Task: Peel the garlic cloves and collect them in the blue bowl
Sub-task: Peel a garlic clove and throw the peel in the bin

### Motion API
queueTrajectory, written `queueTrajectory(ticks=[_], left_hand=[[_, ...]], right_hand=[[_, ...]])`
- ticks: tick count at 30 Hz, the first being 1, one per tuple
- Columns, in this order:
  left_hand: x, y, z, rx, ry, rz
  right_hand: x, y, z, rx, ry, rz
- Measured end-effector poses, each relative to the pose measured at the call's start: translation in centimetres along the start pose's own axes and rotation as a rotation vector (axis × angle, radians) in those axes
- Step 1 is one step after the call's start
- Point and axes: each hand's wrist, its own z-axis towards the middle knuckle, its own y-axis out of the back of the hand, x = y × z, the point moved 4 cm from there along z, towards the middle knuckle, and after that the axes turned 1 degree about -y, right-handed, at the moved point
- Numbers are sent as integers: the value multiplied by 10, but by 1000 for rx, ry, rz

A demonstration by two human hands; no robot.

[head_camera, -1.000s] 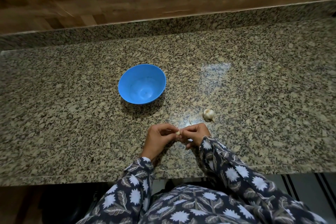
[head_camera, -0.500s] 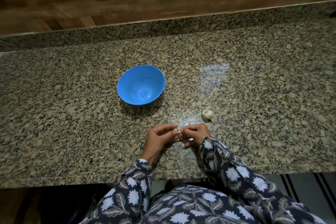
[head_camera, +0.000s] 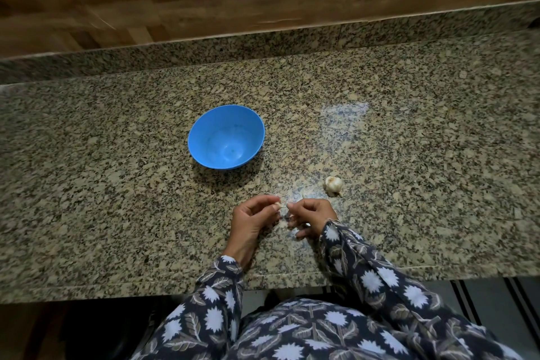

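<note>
Peeling under way: clove (head_camera: 278, 206) pinched in left hand (head_camera: 252, 215), right hand (head_camera: 311, 212) nipping seemingly skin (head_camera: 288, 205) beside it. Bowl (head_camera: 204, 131) bare at 11 o'clock, bulb (head_camera: 333, 184) at 1. Next, likely: strip skin, drop clove in bowl.

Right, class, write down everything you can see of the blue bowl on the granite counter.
The round blue bowl, plastic by its look, stands upright on the speckled granite counter, mouth open. Its smooth wall narrows to a small flat base. It holds no cloves, only a few tiny dark specks. Its shadow falls toward the near right. Nothing but the counter touches it.
</note>
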Motion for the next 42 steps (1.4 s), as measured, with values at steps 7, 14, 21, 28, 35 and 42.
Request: queueTrajectory(ticks=[7, 14, 21, 28, 35, 42], left_hand=[[1, 1, 2, 30, -37, 112], [-3, -7, 3, 73, -51, 179], [-4, -8, 5, 5, -91, 270], [-4, -5, 5, 3, -17, 181], [2, -6, 2, -16, 24, 72], [5, -4, 0, -12, 39, 54]], right_hand=[[1, 0, -3, 43, 39, 52], [-2, 2, -1, -28, 51, 84], [-1, -1, -2, -33, 47, 39], [-1, -1, -2, -45, 25, 47], [-2, -2, 0, -71, 3, 66], [-1, 0, 0, -109, -35, 86]])
